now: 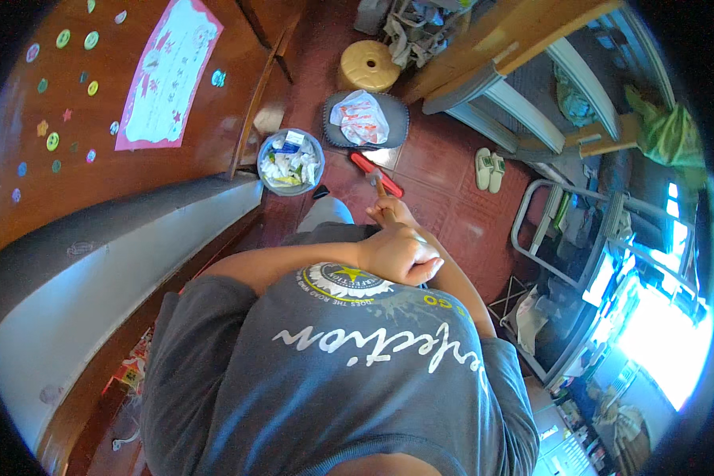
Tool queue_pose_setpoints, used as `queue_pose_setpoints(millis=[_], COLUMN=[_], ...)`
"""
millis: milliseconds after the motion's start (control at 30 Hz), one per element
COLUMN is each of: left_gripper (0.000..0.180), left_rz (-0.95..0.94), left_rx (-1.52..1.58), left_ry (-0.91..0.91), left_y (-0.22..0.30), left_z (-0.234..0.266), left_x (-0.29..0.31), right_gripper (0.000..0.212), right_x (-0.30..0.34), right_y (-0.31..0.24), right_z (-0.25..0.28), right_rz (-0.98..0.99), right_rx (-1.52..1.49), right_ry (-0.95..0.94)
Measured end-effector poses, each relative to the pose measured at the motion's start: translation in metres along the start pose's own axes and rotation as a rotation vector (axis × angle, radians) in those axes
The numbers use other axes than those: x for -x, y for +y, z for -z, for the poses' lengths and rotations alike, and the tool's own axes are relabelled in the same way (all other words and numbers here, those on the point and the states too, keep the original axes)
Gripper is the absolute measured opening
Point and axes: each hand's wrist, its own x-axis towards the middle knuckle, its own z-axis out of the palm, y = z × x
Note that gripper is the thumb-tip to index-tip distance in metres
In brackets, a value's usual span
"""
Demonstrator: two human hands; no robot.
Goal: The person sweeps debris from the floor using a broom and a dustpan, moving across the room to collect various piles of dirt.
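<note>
Both hands grip the wooden handle of a broom (pixel 381 187), whose long red head rests on the floor ahead of me. My left hand (pixel 402 253) is closed round the handle's upper part, just in front of my shirt, with its thumb pointing right. Lower down and farther out, my right hand (pixel 394 213) is wrapped round the same handle. The bristles or underside of the head cannot be made out.
A blue bin (pixel 265 176) full of crumpled waste stands left of the broom. Beyond lie a dark stool seat (pixel 341 141) with a plastic bag (pixel 360 118) and a yellow round stool (pixel 365 65). Slippers (pixel 490 170), a wooden rack and metal-framed furniture (pixel 523 218) are on the right.
</note>
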Motion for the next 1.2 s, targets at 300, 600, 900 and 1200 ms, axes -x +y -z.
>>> queue_pose_setpoints(millis=[300, 600, 900, 1200], left_gripper=[0.025, 0.024, 0.03, 0.036], left_rz=[0.205, 0.08, -0.025, -0.015], left_rx=[-0.055, -0.09, 0.278, 0.179], left_ry=[0.162, 0.208, 0.449, -0.141], left_y=[0.012, 0.065, 0.176, 0.215], left_z=[0.007, 0.026, 0.054, 0.133], left_x=[0.043, 0.007, -0.092, -0.184], right_gripper=[0.028, 0.023, 0.01, 0.023], right_x=[-0.029, 0.004, 0.01, -0.062], right_y=[0.002, -0.026, -0.183, -0.296], right_z=[-0.054, -0.022, 0.033, 0.101], right_rz=[0.148, -0.017, 0.403, 0.401], right_rx=[0.065, -0.15, -0.033, -0.15], right_ry=[-0.238, -0.237, 0.359, 0.005])
